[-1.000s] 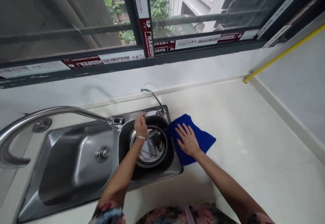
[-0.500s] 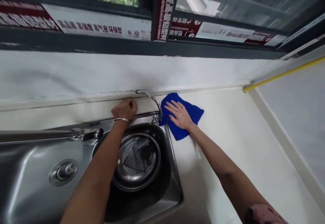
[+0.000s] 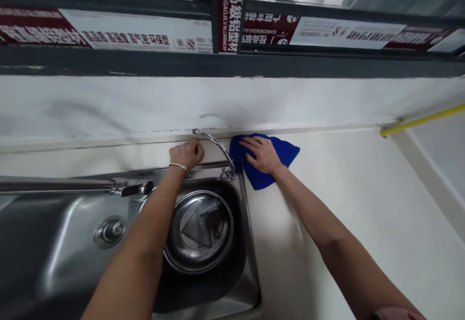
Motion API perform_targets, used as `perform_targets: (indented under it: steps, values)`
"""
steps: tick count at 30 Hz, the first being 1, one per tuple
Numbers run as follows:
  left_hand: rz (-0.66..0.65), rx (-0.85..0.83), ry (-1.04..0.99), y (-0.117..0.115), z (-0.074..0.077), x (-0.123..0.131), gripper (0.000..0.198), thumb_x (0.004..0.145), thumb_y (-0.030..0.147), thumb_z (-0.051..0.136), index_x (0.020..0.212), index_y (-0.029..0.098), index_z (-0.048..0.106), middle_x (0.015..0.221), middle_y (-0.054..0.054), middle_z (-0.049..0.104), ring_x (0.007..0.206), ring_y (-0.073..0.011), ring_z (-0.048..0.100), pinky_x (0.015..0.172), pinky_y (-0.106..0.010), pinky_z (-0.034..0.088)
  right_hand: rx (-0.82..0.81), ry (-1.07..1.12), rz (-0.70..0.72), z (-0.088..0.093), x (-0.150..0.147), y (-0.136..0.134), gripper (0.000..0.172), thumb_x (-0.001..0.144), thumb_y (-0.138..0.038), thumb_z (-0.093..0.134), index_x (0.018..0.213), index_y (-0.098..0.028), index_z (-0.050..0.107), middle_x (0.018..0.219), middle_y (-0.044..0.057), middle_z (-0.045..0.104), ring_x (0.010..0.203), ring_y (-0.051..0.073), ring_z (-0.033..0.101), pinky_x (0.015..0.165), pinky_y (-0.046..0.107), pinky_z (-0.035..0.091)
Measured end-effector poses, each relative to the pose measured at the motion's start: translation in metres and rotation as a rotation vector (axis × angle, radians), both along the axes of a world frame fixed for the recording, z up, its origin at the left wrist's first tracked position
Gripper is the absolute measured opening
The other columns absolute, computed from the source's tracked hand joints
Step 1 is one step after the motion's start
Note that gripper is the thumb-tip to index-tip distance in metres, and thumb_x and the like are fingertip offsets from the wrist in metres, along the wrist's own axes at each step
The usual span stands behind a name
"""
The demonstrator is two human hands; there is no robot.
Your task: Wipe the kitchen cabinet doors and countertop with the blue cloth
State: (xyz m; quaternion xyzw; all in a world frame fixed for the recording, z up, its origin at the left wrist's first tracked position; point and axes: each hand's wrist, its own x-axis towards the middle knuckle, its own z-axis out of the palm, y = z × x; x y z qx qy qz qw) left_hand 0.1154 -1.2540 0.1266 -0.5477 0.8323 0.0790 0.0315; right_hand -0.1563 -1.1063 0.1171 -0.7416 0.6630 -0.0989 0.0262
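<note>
A blue cloth (image 3: 286, 153) lies on the pale countertop beside the sink corner, against the low back ledge. My right hand (image 3: 264, 155) rests on it, palm down, with its fingers stretched out and slightly apart. To the left, my left hand (image 3: 187, 154) is closed in a fist on the strip of counter behind the sink, a bracelet on its wrist. Nothing shows between its fingers. A curved metal pipe (image 3: 218, 144) runs from the wall between the two hands to a small valve fitting (image 3: 227, 175) at the sink's corner.
In the right basin of the steel sink (image 3: 250, 262) sits a round metal strainer (image 3: 191, 257) with a grey packet (image 3: 199, 223) in it. A faucet (image 3: 134, 187) reaches over the left basin. A yellow pipe (image 3: 425, 120) runs along the right wall, and a dark window frame (image 3: 145, 63) spans the back.
My right hand has shifted slightly up and right, and the cloth's lower edge has drawn up towards the wall. My left fist has moved a little right, closer to the curved pipe. The view has turned slightly.
</note>
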Motion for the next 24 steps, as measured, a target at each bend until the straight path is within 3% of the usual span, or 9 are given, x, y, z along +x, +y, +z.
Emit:
perform_targets:
  steps: [6,10,16,24]
  values:
    - [0.072,-0.058,-0.003,0.001,-0.006,0.006,0.047,0.095,0.048,0.036,0.101,0.020,0.073,0.096,-0.017,0.076,0.097,-0.0373,0.070,0.076,-0.041,0.042,-0.117,-0.020,-0.171,-0.007,-0.069,0.041,0.049,0.105,-0.040,0.044,0.149,-0.024,0.062,0.153,0.005,0.060,0.133,0.029,0.049,0.112,0.047,0.036]
    - [0.074,-0.031,-0.013,0.002,-0.002,0.002,0.047,0.095,0.048,0.036,0.102,0.019,0.073,0.093,-0.017,0.075,0.095,-0.0370,0.069,0.077,-0.040,0.042,-0.161,-0.001,-0.265,-0.011,-0.083,0.054,0.050,0.104,-0.041,0.042,0.146,-0.024,0.063,0.151,0.007,0.061,0.130,0.031,0.051,0.109,0.049,0.038]
    - [0.057,-0.043,-0.036,0.002,-0.004,0.001,0.049,0.096,0.049,0.034,0.105,0.019,0.072,0.096,-0.017,0.075,0.096,-0.0369,0.068,0.078,-0.041,0.042,-0.163,0.067,-0.311,-0.015,-0.048,0.047,0.059,0.100,-0.043,0.046,0.153,-0.018,0.055,0.155,0.013,0.056,0.137,0.038,0.044,0.108,0.055,0.035]
    - [0.053,-0.041,-0.049,0.003,-0.002,0.000,0.047,0.097,0.048,0.036,0.107,0.020,0.072,0.094,-0.017,0.074,0.095,-0.0377,0.069,0.079,-0.041,0.042,-0.087,-0.035,-0.118,-0.008,0.014,0.006,0.057,0.098,-0.037,0.050,0.150,-0.015,0.059,0.155,0.013,0.057,0.133,0.037,0.042,0.107,0.051,0.034]
